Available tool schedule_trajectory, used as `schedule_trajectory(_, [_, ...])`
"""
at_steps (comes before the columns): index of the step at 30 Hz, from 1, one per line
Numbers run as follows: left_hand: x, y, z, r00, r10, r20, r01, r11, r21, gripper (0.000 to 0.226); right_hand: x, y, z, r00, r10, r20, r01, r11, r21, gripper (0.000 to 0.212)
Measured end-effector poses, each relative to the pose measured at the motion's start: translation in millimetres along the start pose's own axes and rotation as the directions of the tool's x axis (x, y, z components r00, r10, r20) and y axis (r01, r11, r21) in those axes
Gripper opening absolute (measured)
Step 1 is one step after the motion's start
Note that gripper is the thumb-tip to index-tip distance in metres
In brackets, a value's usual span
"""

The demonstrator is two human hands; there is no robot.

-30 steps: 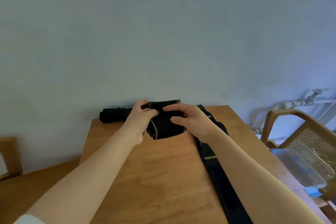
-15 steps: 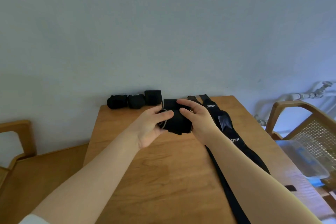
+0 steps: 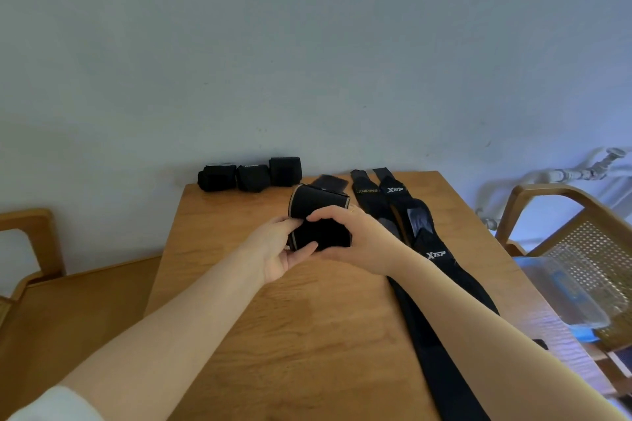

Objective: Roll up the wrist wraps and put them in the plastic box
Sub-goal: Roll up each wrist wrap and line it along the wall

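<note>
A black wrist wrap (image 3: pixel 319 219), partly rolled, is held above the wooden table (image 3: pixel 307 335) by both hands. My left hand (image 3: pixel 280 249) grips its left end from below. My right hand (image 3: pixel 355 239) closes over its right side, fingers on top. Three rolled black wraps (image 3: pixel 249 176) stand in a row at the table's far edge against the wall. Two long flat black wraps (image 3: pixel 420 236) with white lettering lie stretched out on the right half of the table, partly under my right forearm. The clear plastic box (image 3: pixel 564 290) with a blue base sits at the right.
A wooden chair with a woven cane back (image 3: pixel 581 249) stands at the right, with the box on or beside it. Another wooden chair (image 3: pixel 30 243) and a bench (image 3: pixel 68 301) are at the left. White pipes (image 3: pixel 581 171) run along the right wall.
The hands have pulled the wrap back from the far edge toward the table's middle and turned it over. The camera has tilted down, bringing the row of rolled wraps and the flat ones into view.
</note>
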State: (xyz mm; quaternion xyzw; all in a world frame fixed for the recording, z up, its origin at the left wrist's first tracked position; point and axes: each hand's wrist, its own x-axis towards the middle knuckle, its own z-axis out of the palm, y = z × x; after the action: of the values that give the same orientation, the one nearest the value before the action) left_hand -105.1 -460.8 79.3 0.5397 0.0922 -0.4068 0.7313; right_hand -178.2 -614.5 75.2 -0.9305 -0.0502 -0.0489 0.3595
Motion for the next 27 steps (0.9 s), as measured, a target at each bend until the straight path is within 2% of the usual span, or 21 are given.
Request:
schedule_trajectory(1, [-1, 0, 0, 0.999, -0.038, 0.036, 0.039, 0.999, -0.013, 0.025, -1, 2, 2, 0.999, 0.008, -0.048, -0.009, 1.0, -0.015, 0.048])
schedule_trajectory(3, [-4, 2, -3, 0.985, -0.064, 0.162, 0.065, 0.998, 0.002, 0.036, -5, 6, 0, 0.989, 0.06, -0.136, -0.048, 0.995, 0.089, 0.042])
schedule_trajectory(4, [-5, 3, -6, 0.976, -0.047, 0.214, 0.027, 0.995, 0.096, 0.043, -7, 7, -2, 0.983, 0.107, -0.149, -0.077, 0.977, 0.198, 0.038])
schedule_trajectory(6, [-7, 4, -11, 0.96, 0.036, 0.277, -0.132, 0.933, 0.334, 0.049, -10, 9, -5, 0.977, 0.197, -0.084, -0.142, 0.891, 0.43, 0.033])
schedule_trajectory(9, [-10, -1, -9, 0.932, 0.21, 0.294, -0.331, 0.822, 0.463, 0.039, -13, 13, -2, 0.97, 0.236, 0.055, -0.227, 0.807, 0.545, 0.033])
schedule_trajectory(11, [-10, -6, -8, 0.906, 0.307, 0.291, -0.419, 0.749, 0.513, 0.035, -12, 13, 0, 0.966, 0.248, 0.072, -0.246, 0.796, 0.553, 0.034])
schedule_trajectory(13, [-9, -10, -9, 0.871, 0.393, 0.295, -0.491, 0.662, 0.566, 0.033, -8, 9, -3, 0.966, 0.258, -0.002, -0.195, 0.736, 0.648, 0.038])
schedule_trajectory(14, [-7, -12, -10, 0.855, 0.429, 0.292, -0.511, 0.603, 0.612, 0.031, -4, 7, -6, 0.958, 0.282, -0.051, -0.156, 0.664, 0.732, 0.043])
schedule_trajectory(16, [-2, -14, -14, 0.834, 0.482, 0.269, -0.509, 0.485, 0.711, 0.029, 5, 8, -14, 0.937, 0.334, -0.104, -0.097, 0.533, 0.841, 0.054])
schedule_trajectory(17, [1, -14, -16, 0.831, 0.499, 0.247, -0.495, 0.457, 0.739, 0.029, 9, 8, -17, 0.935, 0.339, -0.107, -0.095, 0.528, 0.844, 0.059])
schedule_trajectory(19, [6, -15, -21, 0.845, 0.496, 0.201, -0.465, 0.495, 0.734, 0.027, 13, 2, -19, 0.956, 0.288, -0.062, -0.16, 0.684, 0.711, 0.051])
schedule_trajectory(20, [6, -14, -23, 0.862, 0.477, 0.17, -0.45, 0.566, 0.691, 0.025, 13, -1, -18, 0.965, 0.258, -0.042, -0.182, 0.778, 0.602, 0.04])
schedule_trajectory(22, [6, -11, -24, 0.917, 0.391, 0.078, -0.374, 0.774, 0.511, 0.026, 12, -6, -13, 0.98, 0.197, -0.04, -0.161, 0.888, 0.431, 0.03])
schedule_trajectory(24, [5, -7, -23, 0.963, 0.268, 0.009, -0.259, 0.925, 0.278, 0.026, 8, -7, -5, 0.989, 0.131, -0.069, -0.101, 0.938, 0.331, 0.032])
schedule_trajectory(27, [3, -2, -22, 0.992, 0.125, 0.006, -0.124, 0.99, -0.068, 0.028, 4, -1, 12, 0.988, 0.071, -0.135, -0.027, 0.952, 0.303, 0.036])
